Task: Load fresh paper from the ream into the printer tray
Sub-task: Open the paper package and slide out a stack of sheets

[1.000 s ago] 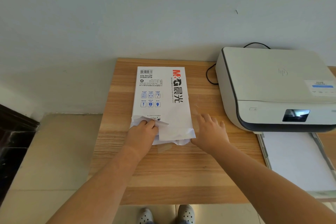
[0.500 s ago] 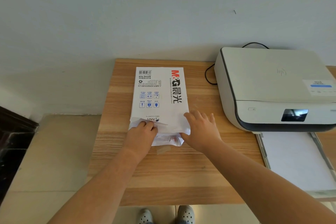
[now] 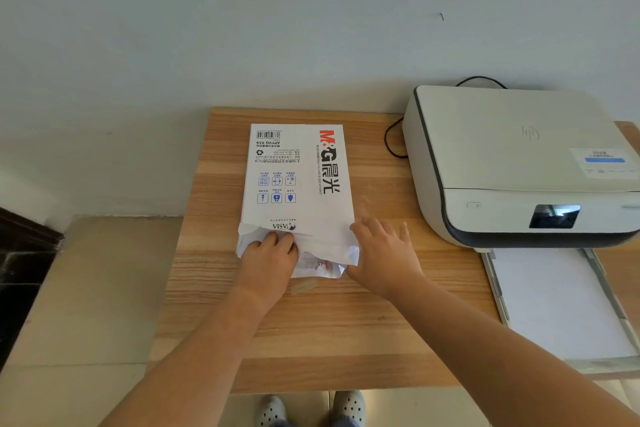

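Note:
A white ream of paper [image 3: 298, 180] with red and black print lies flat on the wooden table [image 3: 332, 329]; its near end is torn open and crumpled. My left hand [image 3: 270, 258] grips the torn wrapper at the near left end, its fingers curled into the opening. At the ream's near right corner my right hand [image 3: 381, 253] has its thumb on the torn wrapper while the fingers spread over the table beside it. The white printer [image 3: 512, 156] stands at the right, and its pulled-out tray [image 3: 557, 302] holds white paper.
A black cable [image 3: 393, 139] loops on the table between the ream and the printer. A small scrap of clear tape [image 3: 304, 286] lies just in front of the ream. The wall runs close behind the table. Tiled floor lies to the left.
My right hand has slid left from the bare table to the ream's near right corner. The torn wrapper end has crumpled further. My left hand has stayed in the opening.

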